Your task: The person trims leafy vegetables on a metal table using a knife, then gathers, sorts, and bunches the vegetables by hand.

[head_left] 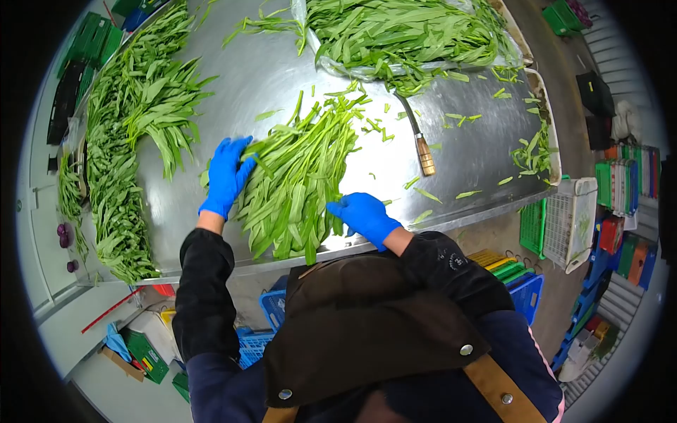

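A bunch of long-leafed greens (pixel 300 169) lies on the metal table (pixel 381 166), cut stems pointing away from me. My left hand (pixel 228 176), in a blue glove, rests at the bunch's left side with its fingers apart. On the right side, my blue-gloved right hand (pixel 365 217) touches the lower leaves; its fingers are close together and partly hidden, so its grip is unclear. A curved knife (pixel 425 156) with a wooden handle lies to the right of the bunch, with short stem pieces (pixel 377 128) scattered nearby.
A long heap of greens (pixel 116 162) covers the table's left side. At the far side, more greens (pixel 409 35) lie on clear plastic. Leaf scraps (pixel 532 151) sit near the right edge. Crates (pixel 570 222) stand beyond the table's right corner.
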The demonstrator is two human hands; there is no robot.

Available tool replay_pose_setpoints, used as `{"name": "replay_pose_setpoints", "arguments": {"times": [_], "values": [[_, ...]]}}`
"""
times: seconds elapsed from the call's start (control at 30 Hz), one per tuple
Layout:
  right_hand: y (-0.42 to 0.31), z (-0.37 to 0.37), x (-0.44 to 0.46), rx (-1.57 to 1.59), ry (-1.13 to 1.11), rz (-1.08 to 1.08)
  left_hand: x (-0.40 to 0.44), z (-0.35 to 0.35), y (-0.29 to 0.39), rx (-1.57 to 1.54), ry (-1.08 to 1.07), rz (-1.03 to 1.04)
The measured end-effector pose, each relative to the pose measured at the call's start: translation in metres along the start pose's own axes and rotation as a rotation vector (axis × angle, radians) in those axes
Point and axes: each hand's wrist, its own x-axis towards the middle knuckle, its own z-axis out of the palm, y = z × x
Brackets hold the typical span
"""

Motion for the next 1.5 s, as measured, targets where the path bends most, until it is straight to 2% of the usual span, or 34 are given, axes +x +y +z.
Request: {"name": "replay_pose_setpoints", "arguments": {"times": [0.03,0.1,0.17,0.3,0.33,0.37,0.4,0.47,0.5,0.53,0.57,0.6,0.7,0.77,0.83,0.93,1.0,1.03,1.1,1.2,1.3,1.33,1.37,1.43,1.47,1.5], "values": [[-0.004,0.000,0.006,0.096,-0.064,0.033,-0.007,0.001,0.009,-0.013,-0.006,-0.065],[-0.014,0.000,0.016,0.279,-0.210,0.096,-0.019,-0.007,0.030,-0.288,-0.050,-0.198],[-0.028,0.008,0.027,0.536,-0.259,0.152,-0.031,-0.011,0.046,-0.291,-0.174,-0.364],[-0.036,0.046,0.054,1.045,-0.181,0.109,-0.053,-0.007,0.088,-0.215,-0.122,-0.249],[-0.032,0.060,0.067,1.135,-0.163,0.137,-0.063,0.008,0.088,-0.176,-0.064,-0.248],[-0.042,0.057,0.057,1.268,-0.160,0.118,-0.069,0.020,0.091,-0.190,-0.114,-0.322],[-0.051,0.050,0.052,1.222,-0.165,0.152,-0.071,0.024,0.097,-0.162,-0.129,-0.419],[-0.049,0.039,0.044,1.096,-0.193,0.222,-0.073,0.038,0.105,-0.164,-0.088,-0.442],[-0.024,0.045,0.062,1.091,-0.271,0.179,-0.065,0.026,0.111,-0.121,-0.161,-0.493],[-0.030,0.048,0.066,1.090,-0.229,0.281,-0.066,0.022,0.110,-0.106,-0.153,-0.502],[-0.018,0.050,0.077,1.119,-0.285,0.293,-0.067,0.020,0.111,-0.094,-0.113,-0.494],[-0.014,0.052,0.081,1.089,-0.297,0.286,-0.063,0.011,0.115,-0.087,-0.164,-0.515],[-0.031,0.051,0.082,1.056,-0.230,0.368,-0.063,0.007,0.117,-0.078,-0.159,-0.545],[-0.025,0.052,0.092,0.952,-0.270,0.309,-0.064,0.013,0.117,-0.048,-0.121,-0.549],[-0.018,0.044,0.087,0.931,-0.440,0.229,-0.066,0.016,0.116,-0.029,-0.106,-0.547],[-0.005,0.020,0.056,0.567,-0.468,-0.053,-0.068,0.007,0.109,-0.066,-0.060,-0.465],[0.014,-0.005,0.036,0.354,-0.538,-0.025,-0.067,0.014,0.101,-0.063,-0.059,-0.452],[0.022,-0.014,0.024,0.457,-0.566,0.061,-0.065,0.014,0.104,-0.070,-0.068,-0.432],[0.037,-0.026,0.000,0.506,-0.469,0.045,-0.066,0.013,0.098,-0.030,-0.042,-0.352],[0.079,-0.018,0.000,0.758,-0.433,0.126,-0.061,0.030,0.092,-0.211,-0.008,-0.334],[0.066,-0.026,-0.031,0.631,-0.232,0.080,-0.045,-0.041,0.116,-0.321,0.118,-0.391],[0.074,-0.026,-0.030,0.513,-0.221,0.017,-0.038,-0.061,0.119,-0.232,0.221,-0.309],[0.082,-0.023,-0.032,0.550,-0.186,-0.099,-0.027,-0.093,0.134,-0.201,0.374,-0.179],[0.085,-0.026,-0.036,0.530,-0.204,-0.160,-0.022,-0.112,0.152,-0.105,0.370,-0.265],[0.079,-0.027,-0.035,0.582,-0.181,-0.140,-0.024,-0.100,0.125,-0.134,0.336,-0.220],[0.083,-0.023,-0.037,0.633,-0.172,-0.126,-0.038,-0.071,0.091,0.047,0.076,-0.211]]}}
